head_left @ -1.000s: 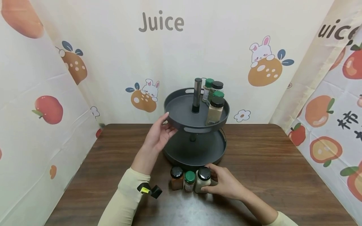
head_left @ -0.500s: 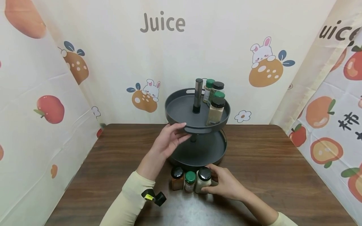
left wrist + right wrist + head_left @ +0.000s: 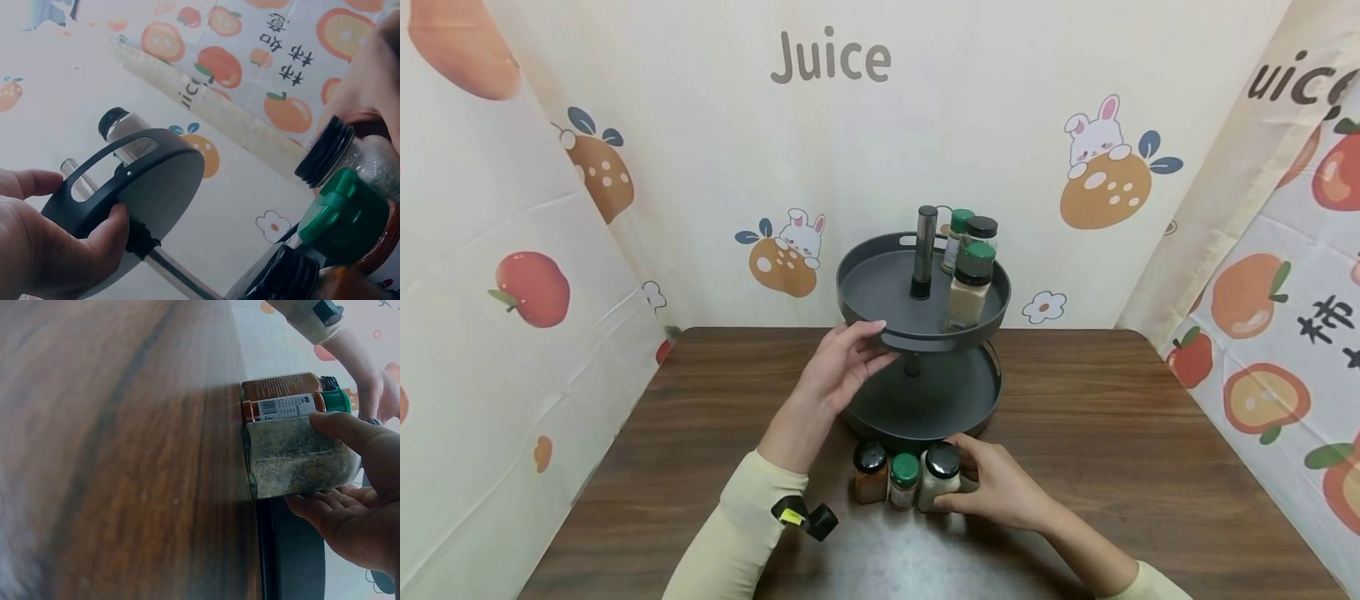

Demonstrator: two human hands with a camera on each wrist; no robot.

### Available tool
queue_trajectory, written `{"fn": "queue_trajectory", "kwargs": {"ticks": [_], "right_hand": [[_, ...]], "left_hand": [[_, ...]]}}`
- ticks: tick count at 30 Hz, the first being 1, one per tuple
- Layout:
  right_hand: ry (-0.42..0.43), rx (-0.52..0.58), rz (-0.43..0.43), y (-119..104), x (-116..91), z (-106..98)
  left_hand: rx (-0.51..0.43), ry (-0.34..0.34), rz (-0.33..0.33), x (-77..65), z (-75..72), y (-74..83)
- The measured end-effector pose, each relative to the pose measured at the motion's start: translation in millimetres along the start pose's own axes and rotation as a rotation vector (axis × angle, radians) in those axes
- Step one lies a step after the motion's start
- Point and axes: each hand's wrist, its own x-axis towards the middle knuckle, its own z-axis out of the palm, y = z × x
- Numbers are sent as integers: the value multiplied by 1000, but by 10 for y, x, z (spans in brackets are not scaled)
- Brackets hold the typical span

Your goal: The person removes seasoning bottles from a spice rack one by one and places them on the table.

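A dark grey two-tier turntable stands on the table. My left hand holds the front left rim of its upper tray, thumb and fingers on either side of the rim in the left wrist view. In front of the lower tray, my right hand grips a black-lidded spice jar with pale, flecked contents. That jar stands upright on the table. Beside it stand a small green-capped spice jar and a black-lidded jar of reddish-brown spice.
Several spice jars with black and green lids stand on the right of the upper tray, around the central post. Patterned curtains enclose the brown wooden table at the back and sides.
My left hand has moved right along the upper tray's rim, then slightly back left. The tray has turned a little, its front jar shifting left. My right hand stays on its jar.
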Motion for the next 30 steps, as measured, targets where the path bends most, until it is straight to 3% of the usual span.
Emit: {"fn": "queue_trajectory", "kwargs": {"ticks": [8, 21, 26, 30], "right_hand": [[-3, 16, -4, -24, 2, -11], [-7, 21, 5, -17, 0, 4], [-8, 26, 3, -10, -2, 8], [-3, 17, 6, -7, 0, 4]], "left_hand": [[-12, 25, 13, 38, -72, 42], [-68, 122, 26, 116, -241, 142], [-41, 121, 17, 99, -206, 136], [-23, 70, -3, 50, -110, 93]]}}
